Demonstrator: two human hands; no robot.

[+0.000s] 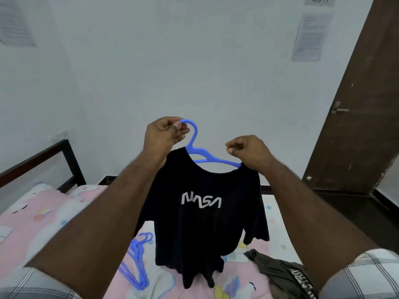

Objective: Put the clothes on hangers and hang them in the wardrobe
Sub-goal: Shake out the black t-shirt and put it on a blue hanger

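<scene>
A black T-shirt (203,229) with white NASA lettering hangs in front of me above the bed, draped on a blue plastic hanger (195,145). My left hand (164,133) pinches the hanger's hook at the top. My right hand (248,151) is curled at the shirt's right shoulder, where the hanger's arm enters the neckline; whether its fingers pinch the fabric is hidden. The hanger's left arm is concealed inside the shirt.
Several spare blue hangers (136,262) lie on the pink patterned bedsheet (43,214) at lower left. An olive garment (285,275) lies at lower right. A dark bed frame (54,152) runs along the left wall. A brown door (356,117) stands at right.
</scene>
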